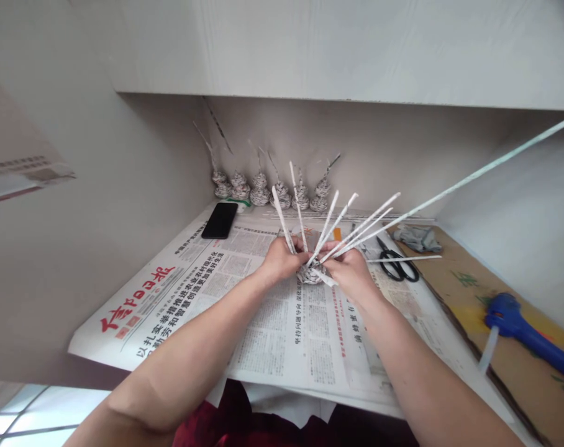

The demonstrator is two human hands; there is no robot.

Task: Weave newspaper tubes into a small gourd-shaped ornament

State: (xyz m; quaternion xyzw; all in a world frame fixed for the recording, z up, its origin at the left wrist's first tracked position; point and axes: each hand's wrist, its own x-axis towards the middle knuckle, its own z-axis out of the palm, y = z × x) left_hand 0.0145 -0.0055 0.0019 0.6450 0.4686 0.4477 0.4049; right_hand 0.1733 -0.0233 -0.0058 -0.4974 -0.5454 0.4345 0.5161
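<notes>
A small woven paper piece [311,273], made of rolled newspaper, is between my two hands just above the newspaper. Several white paper sticks [328,217] fan upward out of it, and one long stick [487,167] reaches far to the upper right. My left hand [284,257] is closed round its left side. On the right side, my right hand [347,264] pinches the woven piece and the bases of the sticks. A short pale paper end [326,279] points toward me. The fingertips behind the weave are partly hidden.
Printed newspaper [263,335] covers the table. Several gourd-shaped woven pieces [259,189] line the back wall. A black phone [220,220] lies at left. Black scissors [398,264], a crumpled grey cloth [419,239], cardboard [454,273] and a blue glue gun [528,332] are at right.
</notes>
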